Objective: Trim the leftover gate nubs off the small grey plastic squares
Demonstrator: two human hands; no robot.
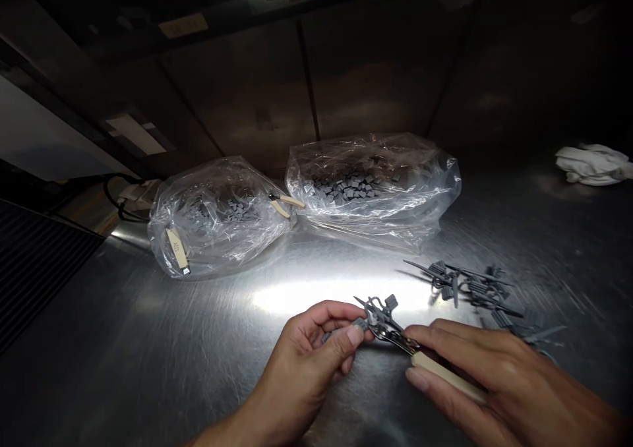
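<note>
While the left hand (311, 361) pinches a grey plastic runner (380, 318), the right hand (499, 374) grips cream-handled nippers (445, 378), tips against it, just left of a loose pile of grey parts (469, 285)

2 plastic bags (373, 190) ahead, gray sprues (469, 289) right.

**Steel bench with bagged and loose grey parts**

The brushed steel bench (148, 355) carries two clear plastic bags (217, 219) of small grey parts, side by side. Loose grey plastic sprues (469, 289) lie front right, and a crumpled white cloth (593, 165) sits back right.
</note>
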